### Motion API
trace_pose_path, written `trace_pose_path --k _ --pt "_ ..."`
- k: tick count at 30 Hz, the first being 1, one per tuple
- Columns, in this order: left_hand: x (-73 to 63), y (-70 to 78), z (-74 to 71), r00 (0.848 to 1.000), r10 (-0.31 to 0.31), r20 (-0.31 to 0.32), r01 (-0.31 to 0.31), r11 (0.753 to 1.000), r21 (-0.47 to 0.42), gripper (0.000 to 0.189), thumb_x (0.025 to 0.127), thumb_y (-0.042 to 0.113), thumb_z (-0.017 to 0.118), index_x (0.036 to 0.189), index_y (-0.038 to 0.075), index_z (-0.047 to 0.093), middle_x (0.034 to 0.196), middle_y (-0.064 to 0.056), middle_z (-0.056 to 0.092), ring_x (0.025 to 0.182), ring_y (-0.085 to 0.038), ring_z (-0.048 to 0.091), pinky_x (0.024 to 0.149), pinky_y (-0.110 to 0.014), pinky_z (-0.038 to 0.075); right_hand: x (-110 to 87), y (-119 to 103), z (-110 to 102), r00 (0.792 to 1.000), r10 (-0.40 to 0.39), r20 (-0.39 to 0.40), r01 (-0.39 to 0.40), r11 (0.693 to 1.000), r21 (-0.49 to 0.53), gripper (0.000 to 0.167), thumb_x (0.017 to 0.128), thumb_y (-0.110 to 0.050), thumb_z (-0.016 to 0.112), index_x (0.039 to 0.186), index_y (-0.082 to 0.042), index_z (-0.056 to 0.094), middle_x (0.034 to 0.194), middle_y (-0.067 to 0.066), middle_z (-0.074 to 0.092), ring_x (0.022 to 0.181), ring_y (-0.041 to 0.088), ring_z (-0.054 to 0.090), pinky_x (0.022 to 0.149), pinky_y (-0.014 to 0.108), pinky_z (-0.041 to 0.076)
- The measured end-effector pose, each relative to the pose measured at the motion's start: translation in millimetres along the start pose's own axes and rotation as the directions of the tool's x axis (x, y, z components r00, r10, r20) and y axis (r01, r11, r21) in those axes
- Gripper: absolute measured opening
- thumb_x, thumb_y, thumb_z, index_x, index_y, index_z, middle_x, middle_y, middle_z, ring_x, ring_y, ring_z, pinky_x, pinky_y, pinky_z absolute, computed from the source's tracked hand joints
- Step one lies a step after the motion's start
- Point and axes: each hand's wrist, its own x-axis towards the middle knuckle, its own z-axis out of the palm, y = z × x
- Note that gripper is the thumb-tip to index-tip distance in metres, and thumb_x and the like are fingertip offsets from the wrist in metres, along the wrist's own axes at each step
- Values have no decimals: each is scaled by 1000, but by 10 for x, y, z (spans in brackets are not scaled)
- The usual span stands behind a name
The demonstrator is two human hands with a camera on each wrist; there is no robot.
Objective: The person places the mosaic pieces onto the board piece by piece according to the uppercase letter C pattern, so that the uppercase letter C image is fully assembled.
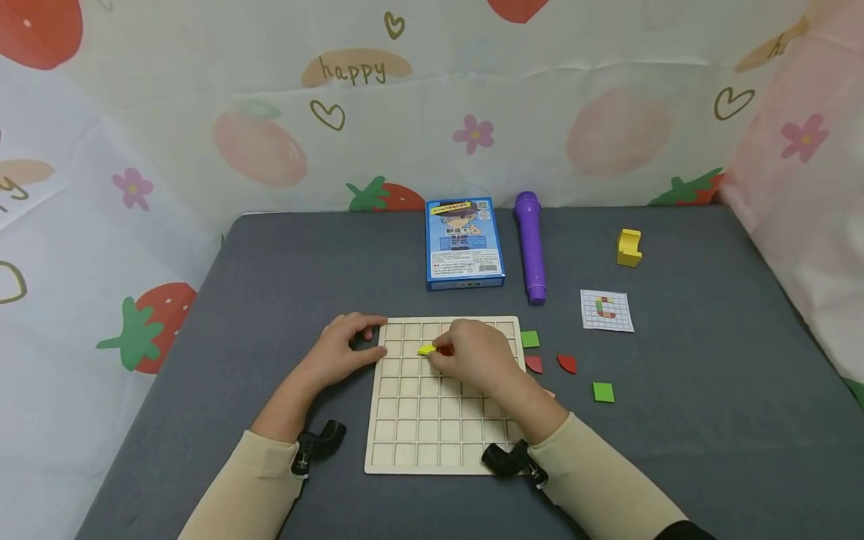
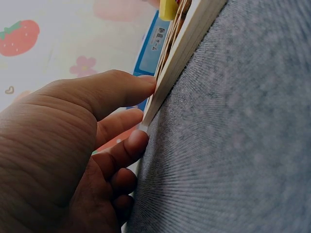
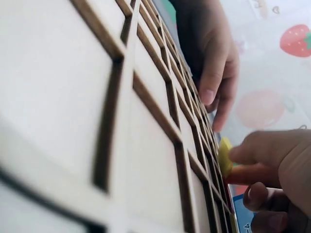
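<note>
A pale wooden grid board (image 1: 406, 431) lies on the grey table. My left hand (image 1: 337, 350) rests at its upper left edge; in the left wrist view the thumb (image 2: 141, 83) touches the rim while the other fingers are loosely bent by the corner. Over the upper middle of the grid, my right hand (image 1: 478, 356) pinches a small yellow tile (image 1: 425, 350) between thumb and fingertips. That yellow tile (image 3: 224, 158) stands tilted close over the grid in the right wrist view. Red shows just beside the pinching fingers, mostly hidden by the hand.
Right of the board lie green tiles (image 1: 604, 392) and red quarter-round tiles (image 1: 567, 364), with a pattern card (image 1: 607, 322) bearing a small coloured figure beyond them. A blue box (image 1: 464, 244), a purple tube (image 1: 532, 251) and a yellow block (image 1: 629, 248) are farther back.
</note>
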Motion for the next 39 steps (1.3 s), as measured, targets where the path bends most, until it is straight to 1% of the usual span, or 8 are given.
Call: trace_pose_path --k 3,12,18,20,23,26,33,39 --pt "3 -1 -10 1000 6 0 -6 1000 -2 42 92 22 79 131 11 68 95 1 52 89 -21 41 82 -43 27 -5 -16 6 1000 -4 -25 3 999 -54 19 91 -28 75 105 -20 84 95 -6 74 77 10 65 57 30 47" --pt "6 -3 -28 1000 14 4 -14 1000 -9 42 92 21 79 131 10 68 95 0 52 88 -21 41 82 -42 28 -25 -19 37 997 -31 -73 21 991 -130 13 92 -21 75 98 -25 85 87 -6 69 76 13 65 55 32 48" --pt "3 -2 -23 1000 12 -1 -12 1000 -5 41 92 22 79 130 11 69 95 0 52 87 -21 41 82 -42 27 -39 -34 -41 998 -57 11 58 990 -132 20 93 -22 73 110 -22 83 96 -2 72 75 11 60 56 31 47" --pt "-3 1 -17 1000 12 0 -12 1000 -9 41 92 22 79 130 11 69 94 0 52 87 -21 41 82 -42 27 -50 -9 -97 997 -64 38 68 992 -110 24 94 -23 73 117 -21 80 96 -1 72 73 11 56 55 30 43" --pt "-11 5 -5 1000 18 0 -18 1000 -17 40 92 22 79 129 11 69 94 0 52 88 -21 41 82 -43 27 -89 51 -230 998 -62 32 64 996 -55 30 94 -22 73 124 -16 77 84 -2 67 68 11 50 54 28 37" --pt "-11 8 -7 1000 22 0 -22 1000 -18 40 92 22 79 130 11 69 95 1 52 88 -21 41 82 -43 27 -146 122 -418 999 -49 15 48 999 23 33 96 -22 73 128 -13 74 71 -3 53 61 12 44 53 29 32" --pt "-9 -5 -13 1000 21 2 -21 1000 -7 41 92 23 79 130 11 68 95 1 52 88 -21 41 82 -43 27 -256 395 -757 1000 28 13 -30 980 199 38 97 -20 73 133 -9 70 76 -1 52 60 16 42 55 33 33" --pt "-6 -6 -14 1000 20 1 -20 1000 -8 42 92 23 79 131 11 68 95 1 52 88 -21 41 82 -43 28 -314 672 -912 995 94 25 -97 969 228 34 95 -15 73 128 -4 71 76 2 52 64 19 45 59 35 37"
